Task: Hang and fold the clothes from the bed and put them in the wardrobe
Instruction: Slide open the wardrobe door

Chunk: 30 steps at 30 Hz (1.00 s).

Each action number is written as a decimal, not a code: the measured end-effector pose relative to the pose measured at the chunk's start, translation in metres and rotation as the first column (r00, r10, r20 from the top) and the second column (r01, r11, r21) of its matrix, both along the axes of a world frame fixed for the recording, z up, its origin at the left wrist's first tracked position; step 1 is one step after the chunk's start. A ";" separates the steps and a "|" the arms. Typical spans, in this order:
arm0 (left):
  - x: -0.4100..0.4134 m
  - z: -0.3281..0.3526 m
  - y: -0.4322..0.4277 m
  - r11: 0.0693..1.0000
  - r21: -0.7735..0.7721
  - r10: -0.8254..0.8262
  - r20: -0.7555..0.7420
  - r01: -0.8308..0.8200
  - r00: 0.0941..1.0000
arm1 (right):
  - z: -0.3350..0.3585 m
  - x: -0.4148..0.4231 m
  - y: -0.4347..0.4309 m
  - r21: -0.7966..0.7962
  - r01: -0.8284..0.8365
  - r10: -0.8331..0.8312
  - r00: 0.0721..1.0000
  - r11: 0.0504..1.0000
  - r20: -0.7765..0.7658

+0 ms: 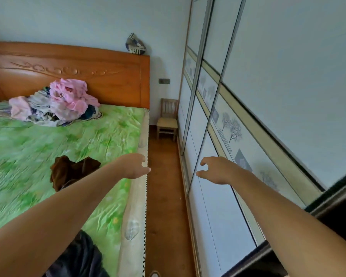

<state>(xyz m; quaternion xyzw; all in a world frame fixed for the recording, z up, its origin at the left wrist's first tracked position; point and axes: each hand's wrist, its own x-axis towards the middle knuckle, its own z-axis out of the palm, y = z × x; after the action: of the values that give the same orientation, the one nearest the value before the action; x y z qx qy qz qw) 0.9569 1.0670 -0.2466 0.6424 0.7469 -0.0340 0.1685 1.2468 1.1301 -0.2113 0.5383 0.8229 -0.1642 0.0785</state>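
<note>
A heap of pink, white and dark clothes lies near the headboard on the bed, which has a green sheet. A brown garment sits mid-bed, partly behind my left forearm. A dark garment lies at the bed's near edge. My left hand hovers over the bed's right edge, fingers loosely curled, empty. My right hand is stretched out before the wardrobe's sliding doors, fingers loosely curled, holding nothing. The wardrobe doors are closed here.
A narrow strip of wooden floor runs between bed and wardrobe. A small wooden chair stands at its far end against the wall. A patterned object rests on the wooden headboard.
</note>
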 end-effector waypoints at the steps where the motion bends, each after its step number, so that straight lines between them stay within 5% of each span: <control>1: -0.006 0.000 0.018 0.999 0.043 0.018 -0.003 -0.018 1.000 | -0.002 -0.007 0.018 0.002 -0.001 0.001 1.000 1.000 -0.004; 10: -0.071 0.016 0.142 0.991 0.091 0.104 -0.043 -0.100 0.994 | -0.005 -0.085 0.154 0.015 -0.034 0.034 0.999 0.999 -0.025; 21: -0.084 0.001 0.203 0.992 0.004 0.128 -0.053 -0.127 0.990 | -0.016 -0.104 0.222 0.006 -0.075 0.075 0.997 0.997 -0.013; 30: -0.077 -0.019 0.275 0.999 -0.048 -0.010 -0.042 0.008 0.999 | -0.031 -0.095 0.261 -0.032 -0.026 0.025 0.999 0.999 -0.032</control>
<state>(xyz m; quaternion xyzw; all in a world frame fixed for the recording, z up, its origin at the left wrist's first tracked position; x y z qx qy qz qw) 0.8801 1.3418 -0.2654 0.6406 0.7464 -0.0660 0.1678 1.1515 1.3907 -0.2427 0.5238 0.8280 -0.1851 0.0761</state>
